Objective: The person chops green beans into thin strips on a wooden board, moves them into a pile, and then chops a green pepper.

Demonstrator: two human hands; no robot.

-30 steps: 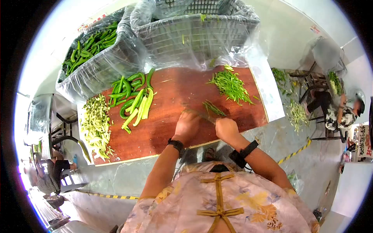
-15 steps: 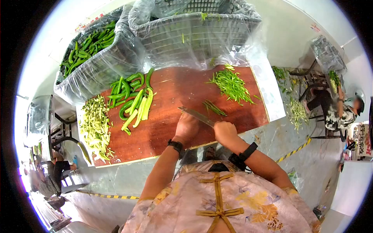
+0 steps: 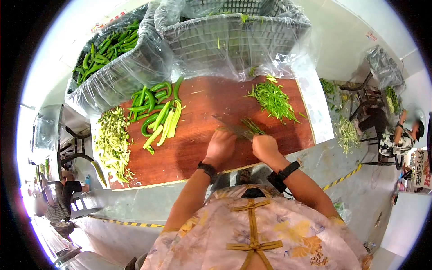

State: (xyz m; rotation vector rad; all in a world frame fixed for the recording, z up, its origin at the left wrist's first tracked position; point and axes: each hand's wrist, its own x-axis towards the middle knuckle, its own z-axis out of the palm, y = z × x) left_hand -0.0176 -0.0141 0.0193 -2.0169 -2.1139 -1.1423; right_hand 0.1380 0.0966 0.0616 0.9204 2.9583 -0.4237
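Note:
My right hand [image 3: 266, 147] is closed around the handle of a knife [image 3: 239, 131], whose blade points left and away across the red-brown board [image 3: 198, 150]. Beside the blade is my left hand [image 3: 220, 145], fingers curled down toward the board; whatever is under them is hidden. Just beyond the knife lies a small bunch of dark green pepper strips [image 3: 253, 125]. Whole and halved green peppers [image 3: 155, 108] rest left of centre. A heap of pale cut pepper pieces [image 3: 111, 146] covers the board's left end, and thin green shreds [image 3: 273, 100] are heaped at its far right.
Behind the board stand a plastic-lined crate of green peppers [image 3: 108, 51] and another lined grey crate [image 3: 234, 38]. Scraps [image 3: 347, 134] lie on the floor at right. One person [image 3: 393, 139] sits at far right, another [image 3: 58, 200] at far left.
The knife blade has tilted and shifted to lie against the small bunch of strips. My right hand has moved slightly right and up; my left hand stays close to the blade.

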